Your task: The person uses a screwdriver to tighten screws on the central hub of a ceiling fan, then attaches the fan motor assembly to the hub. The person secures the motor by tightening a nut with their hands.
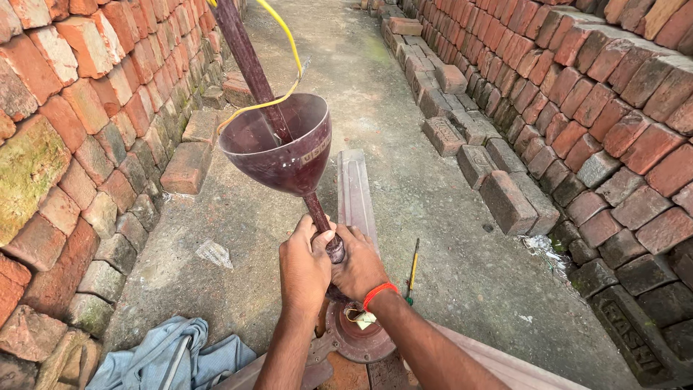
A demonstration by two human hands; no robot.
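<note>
So both hands, left (303, 269) and right (359, 271), are wrapped tight around the fan rod (317, 213) under the cup (278, 141).

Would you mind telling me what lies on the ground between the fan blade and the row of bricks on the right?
In the head view, a screwdriver with a yellow-green handle lies on the concrete between the fan blade and the brick row.
</note>
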